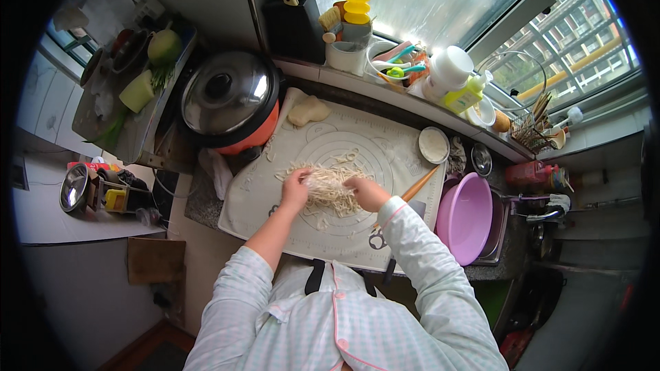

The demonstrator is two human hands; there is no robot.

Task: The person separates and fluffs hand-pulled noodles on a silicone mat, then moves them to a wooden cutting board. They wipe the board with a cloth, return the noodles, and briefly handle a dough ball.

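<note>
A heap of cut raw noodles (335, 203) lies on a pale silicone pastry mat (247, 201) with printed circles. My left hand (296, 188) grips noodles at the heap's left side. My right hand (367, 194) has its fingers curled on noodles at the right side. Between the two hands the raised strands are blurred. A lump of dough (309, 111) sits near the mat's far left corner. By my right forearm lie a wooden rolling pin (421, 183) and a knife, its blade (418, 209) partly hidden by the sleeve and its black handle (390, 271) over the near edge.
An orange electric pan (247, 136) with a metal lid stands left of the mat. At the far right is a bowl of flour (433, 145). A purple basin (465, 219) leans in the sink (497, 226). Bottles and containers line the window ledge (350, 78).
</note>
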